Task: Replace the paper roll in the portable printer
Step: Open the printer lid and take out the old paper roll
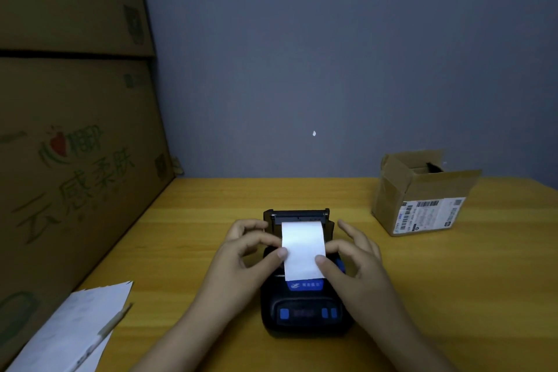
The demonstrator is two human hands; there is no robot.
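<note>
Black portable printer (305, 308) positioned at centre of yellow wooden table (453, 281), cover (297, 214) raised at far end. White paper strip (303, 249) drawn out of open compartment toward near side, lying over printer body above blue label. Left hand (247, 254) pinching left edge of strip between thumb and forefinger, remaining fingers loosely curled. Right hand (350, 257) pinching right edge likewise, other fingers spread and clear of paper. Roll itself hidden beneath strip. Small open cardboard box (422, 196) at far right; loose sheets (69, 332) with pen (111, 326) at near left; large cartons (75, 130) stacked along left.
</note>
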